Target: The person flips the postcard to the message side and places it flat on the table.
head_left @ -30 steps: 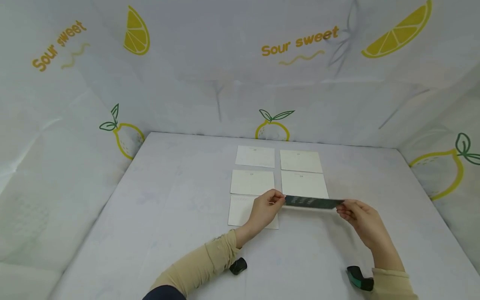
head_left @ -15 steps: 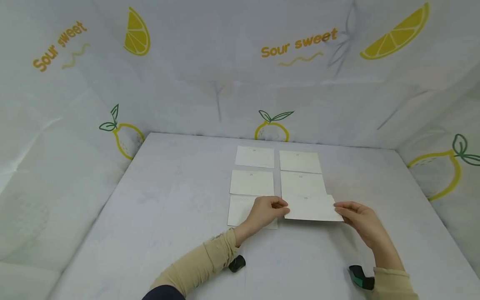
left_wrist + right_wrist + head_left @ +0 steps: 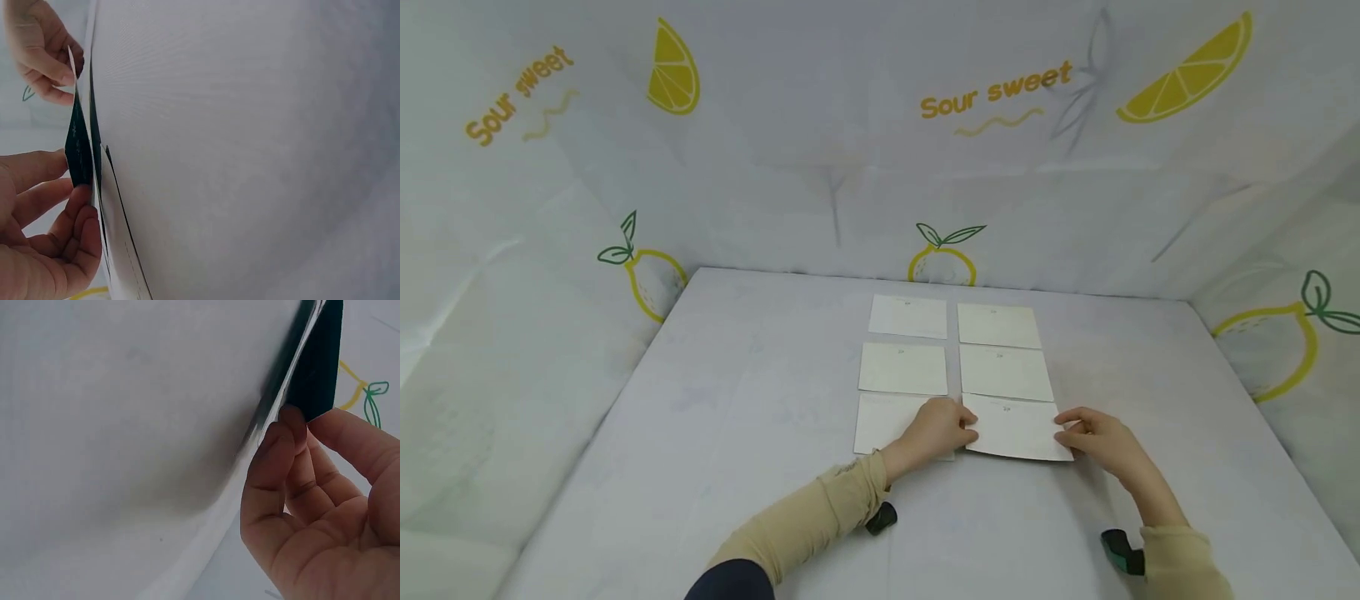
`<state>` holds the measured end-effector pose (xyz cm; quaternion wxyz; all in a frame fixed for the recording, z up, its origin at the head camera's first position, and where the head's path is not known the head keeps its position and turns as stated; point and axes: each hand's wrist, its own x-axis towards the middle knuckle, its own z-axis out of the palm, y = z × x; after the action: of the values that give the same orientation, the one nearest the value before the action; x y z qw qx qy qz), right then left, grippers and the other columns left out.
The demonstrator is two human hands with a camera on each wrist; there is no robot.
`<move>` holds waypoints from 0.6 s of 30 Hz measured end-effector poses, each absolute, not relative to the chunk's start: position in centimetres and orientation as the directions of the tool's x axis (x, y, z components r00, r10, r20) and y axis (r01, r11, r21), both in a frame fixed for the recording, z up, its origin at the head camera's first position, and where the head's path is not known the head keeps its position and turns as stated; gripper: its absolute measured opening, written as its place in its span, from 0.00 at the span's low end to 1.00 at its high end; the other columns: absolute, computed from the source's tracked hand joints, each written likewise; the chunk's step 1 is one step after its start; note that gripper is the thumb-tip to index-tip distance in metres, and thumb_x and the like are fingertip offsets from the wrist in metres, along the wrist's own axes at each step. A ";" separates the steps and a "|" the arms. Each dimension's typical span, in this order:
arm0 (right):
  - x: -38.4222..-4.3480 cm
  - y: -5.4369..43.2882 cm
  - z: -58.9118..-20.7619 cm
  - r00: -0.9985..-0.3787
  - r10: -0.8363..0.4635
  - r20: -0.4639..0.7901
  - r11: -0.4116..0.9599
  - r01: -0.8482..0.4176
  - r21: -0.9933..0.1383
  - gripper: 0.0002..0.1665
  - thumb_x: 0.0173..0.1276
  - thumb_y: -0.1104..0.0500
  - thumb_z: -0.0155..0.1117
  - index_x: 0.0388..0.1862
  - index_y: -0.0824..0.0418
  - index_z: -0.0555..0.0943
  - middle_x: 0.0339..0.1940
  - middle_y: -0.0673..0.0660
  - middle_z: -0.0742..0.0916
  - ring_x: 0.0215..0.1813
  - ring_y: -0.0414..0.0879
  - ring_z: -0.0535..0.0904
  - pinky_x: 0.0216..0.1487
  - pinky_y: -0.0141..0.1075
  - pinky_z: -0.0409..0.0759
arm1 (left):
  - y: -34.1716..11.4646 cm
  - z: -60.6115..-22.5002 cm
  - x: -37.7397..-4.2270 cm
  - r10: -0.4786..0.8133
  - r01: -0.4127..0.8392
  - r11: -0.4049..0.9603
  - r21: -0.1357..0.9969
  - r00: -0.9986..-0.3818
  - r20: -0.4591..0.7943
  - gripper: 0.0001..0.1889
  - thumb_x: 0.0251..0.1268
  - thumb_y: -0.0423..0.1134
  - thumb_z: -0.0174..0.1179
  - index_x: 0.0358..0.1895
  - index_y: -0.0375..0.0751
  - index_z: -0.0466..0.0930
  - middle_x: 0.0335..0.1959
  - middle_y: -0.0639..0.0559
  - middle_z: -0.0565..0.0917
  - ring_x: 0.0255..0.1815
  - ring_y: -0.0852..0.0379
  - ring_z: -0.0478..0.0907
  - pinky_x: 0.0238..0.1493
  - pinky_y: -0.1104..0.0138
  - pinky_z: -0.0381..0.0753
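A card, white on top with small print near its far edge, is held by both hands at the front of the right column. My left hand pinches its left edge between thumb and fingers. At the opposite edge, my right hand pinches it in the same way. From low down, the left wrist view shows the card's dark green underside tilted close over the table. The right wrist view has the green face too, with thumb and fingertips at its corner. Beneath the left hand lies another white card, partly covered.
Farther back lie several similar white cards in two columns, such as the middle left card and the middle right card. A small black object is beside the left sleeve. Near the right sleeve lies a black-and-green object.
The card has turned from its dark green face showing to its white face up. Both hands have lowered it toward me, to just in front of the right column's middle card.
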<state>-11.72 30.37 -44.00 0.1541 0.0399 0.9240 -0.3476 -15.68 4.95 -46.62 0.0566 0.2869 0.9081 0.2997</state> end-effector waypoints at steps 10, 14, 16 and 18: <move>-12.4 29.8 -44.8 -0.950 -0.027 -0.311 0.825 0.154 -0.543 0.18 0.62 0.59 0.60 0.49 0.66 0.75 0.27 0.54 0.81 0.28 0.44 0.71 0.28 0.34 0.67 | 5.4 -46.8 -15.6 0.601 0.571 0.697 0.434 -0.795 0.080 0.06 0.53 0.38 0.63 0.31 0.44 0.88 0.18 0.58 0.83 0.23 0.67 0.69 0.41 0.79 0.69; -12.5 29.5 -44.6 -0.951 -0.039 -0.308 0.860 0.125 -0.495 0.17 0.62 0.60 0.59 0.48 0.66 0.74 0.27 0.56 0.79 0.27 0.45 0.71 0.26 0.35 0.67 | 5.9 -47.1 -15.8 0.633 0.622 0.708 0.334 -0.769 0.090 0.12 0.53 0.39 0.63 0.13 0.45 0.79 0.08 0.62 0.68 0.18 0.67 0.61 0.36 0.78 0.66; -12.5 29.5 -44.5 -0.950 -0.049 -0.308 0.876 0.108 -0.470 0.16 0.63 0.61 0.58 0.49 0.66 0.73 0.26 0.56 0.78 0.26 0.45 0.70 0.25 0.35 0.67 | 6.2 -47.1 -16.0 0.646 0.642 0.708 0.293 -0.757 0.096 0.18 0.52 0.39 0.63 0.09 0.47 0.70 0.07 0.61 0.60 0.17 0.66 0.56 0.31 0.78 0.62; -12.5 29.6 -44.5 -0.949 -0.059 -0.309 0.887 0.092 -0.452 0.16 0.64 0.61 0.58 0.49 0.65 0.72 0.25 0.56 0.77 0.24 0.46 0.69 0.25 0.35 0.66 | 6.3 -47.1 -16.1 0.651 0.653 0.706 0.274 -0.751 0.114 0.18 0.51 0.39 0.64 0.09 0.47 0.70 0.06 0.62 0.61 0.17 0.66 0.56 0.29 0.77 0.59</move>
<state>-12.52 29.59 -44.49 0.1592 0.0084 0.9583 -0.2371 -16.05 6.31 -47.11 -0.0042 0.3531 0.9234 0.1502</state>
